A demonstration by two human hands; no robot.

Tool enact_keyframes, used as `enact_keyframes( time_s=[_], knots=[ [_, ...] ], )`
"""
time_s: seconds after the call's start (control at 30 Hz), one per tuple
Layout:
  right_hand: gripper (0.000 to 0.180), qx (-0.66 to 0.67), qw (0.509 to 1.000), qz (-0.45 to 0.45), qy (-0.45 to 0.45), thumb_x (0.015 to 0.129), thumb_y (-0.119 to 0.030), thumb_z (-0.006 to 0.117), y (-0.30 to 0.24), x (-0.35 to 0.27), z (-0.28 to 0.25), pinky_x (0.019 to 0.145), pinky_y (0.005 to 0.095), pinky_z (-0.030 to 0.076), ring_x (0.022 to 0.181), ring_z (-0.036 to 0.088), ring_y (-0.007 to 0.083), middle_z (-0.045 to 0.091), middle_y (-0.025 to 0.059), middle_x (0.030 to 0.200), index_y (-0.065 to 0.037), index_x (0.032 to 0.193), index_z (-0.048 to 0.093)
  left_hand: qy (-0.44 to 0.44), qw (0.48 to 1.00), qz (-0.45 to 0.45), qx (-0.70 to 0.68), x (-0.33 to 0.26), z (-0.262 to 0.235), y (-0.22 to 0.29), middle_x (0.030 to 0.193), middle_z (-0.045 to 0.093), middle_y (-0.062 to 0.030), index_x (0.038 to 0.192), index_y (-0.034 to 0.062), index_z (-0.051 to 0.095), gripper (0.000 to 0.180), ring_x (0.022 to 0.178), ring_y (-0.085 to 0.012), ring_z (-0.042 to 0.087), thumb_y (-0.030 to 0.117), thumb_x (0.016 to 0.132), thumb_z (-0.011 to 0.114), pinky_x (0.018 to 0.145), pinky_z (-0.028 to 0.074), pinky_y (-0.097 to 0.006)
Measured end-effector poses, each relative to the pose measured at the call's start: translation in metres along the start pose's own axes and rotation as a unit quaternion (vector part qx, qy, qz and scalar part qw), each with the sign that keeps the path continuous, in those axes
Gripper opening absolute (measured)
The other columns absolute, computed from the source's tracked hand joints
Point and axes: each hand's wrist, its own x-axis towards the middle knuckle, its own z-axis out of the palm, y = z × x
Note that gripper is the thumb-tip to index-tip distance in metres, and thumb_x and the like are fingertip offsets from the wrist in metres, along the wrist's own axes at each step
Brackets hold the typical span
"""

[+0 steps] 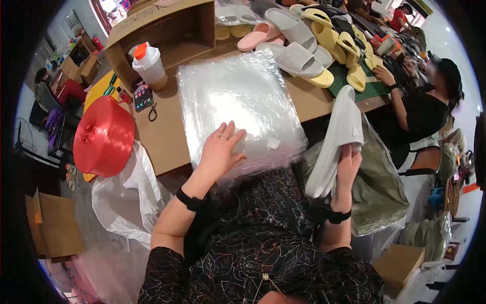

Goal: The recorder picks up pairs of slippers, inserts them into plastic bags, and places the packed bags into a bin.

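My left hand (220, 154) rests on a stack of clear plastic bags (235, 86) at the table's near edge, its fingers spread and a ring on one of them. The bags are flat and shiny, with a small white label near their lower right corner. Off to the right, clear of the bags, my right hand (348, 169) grips a pale grey-white slide slipper (334, 137) by its ribbed strap. The slipper stands on edge, toe and heel pointing up and down. Whether a second slipper lies against it I cannot tell.
Grey, pink and yellow slippers (298, 60) pile up at the back right, where a co-worker's hand (385, 75) touches a yellow one. An opened cardboard box (167, 43), a white jug (149, 66), a phone (143, 98) and a red twine roll (105, 137) stand left.
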Motion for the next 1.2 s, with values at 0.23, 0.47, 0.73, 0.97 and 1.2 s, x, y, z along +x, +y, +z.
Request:
enact_keyframes(
  time_s=[0.23, 0.47, 0.73, 0.97, 1.2],
  knots=[
    [0.019, -0.074, 0.997, -0.006, -0.023, 0.099, -0.013, 0.060, -0.038, -0.014, -0.011, 0.056, 0.0257, 0.034, 0.065, 0.043, 0.0054, 0.055, -0.0025, 0.074, 0.003, 0.089, 0.060, 0.035, 0.997, -0.031, -0.056, 0.013, 0.005, -0.006, 0.138, 0.057, -0.0144, 0.127, 0.0138, 0.063, 0.036, 0.125, -0.0417, 0.054, 0.027, 0.093, 0.065, 0.103, 0.046, -0.046],
    [0.022, -0.174, 0.975, -0.077, -0.112, 0.094, -0.012, 0.065, -0.039, -0.024, -0.003, 0.057, 0.0309, 0.037, 0.065, 0.047, 0.0106, 0.055, 0.0045, 0.070, 0.008, 0.087, 0.059, -0.016, 0.999, 0.045, -0.004, -0.002, -0.015, 0.002, 0.154, 0.037, -0.0202, 0.146, 0.0228, 0.045, 0.070, 0.144, -0.0424, 0.030, 0.048, 0.085, 0.070, 0.116, 0.030, -0.053],
    [0.034, -0.154, 0.987, -0.044, -0.024, 0.096, -0.020, 0.066, -0.032, -0.015, -0.019, 0.059, 0.0305, 0.039, 0.069, 0.045, 0.0095, 0.055, 0.0028, 0.070, 0.009, 0.080, 0.059, 0.016, 1.000, -0.010, -0.002, -0.008, 0.005, -0.004, 0.146, 0.045, -0.0260, 0.139, 0.0181, 0.055, 0.048, 0.140, -0.0415, 0.037, 0.038, 0.095, 0.060, 0.116, 0.030, -0.050],
    [0.026, -0.068, 0.997, -0.036, -0.021, 0.097, -0.019, 0.065, -0.029, -0.024, -0.028, 0.061, 0.0292, 0.040, 0.070, 0.049, 0.0095, 0.059, 0.0009, 0.077, 0.007, 0.095, 0.061, 0.047, 0.960, -0.108, -0.255, 0.011, -0.014, 0.002, 0.131, 0.059, -0.0244, 0.130, 0.0062, 0.060, 0.044, 0.130, -0.0407, 0.049, 0.031, 0.104, 0.036, 0.109, 0.038, -0.042],
    [0.028, -0.104, 0.971, -0.176, -0.121, 0.097, -0.012, 0.059, -0.039, -0.034, -0.018, 0.090, 0.0314, 0.047, 0.104, 0.061, 0.0178, 0.067, 0.0097, 0.113, 0.008, 0.118, 0.059, 0.031, 0.942, -0.142, -0.303, 0.023, -0.024, 0.004, 0.125, 0.064, -0.0205, 0.127, 0.0061, 0.064, 0.046, 0.119, -0.0380, 0.057, 0.032, 0.103, 0.035, 0.103, 0.043, -0.040]
  ],
)
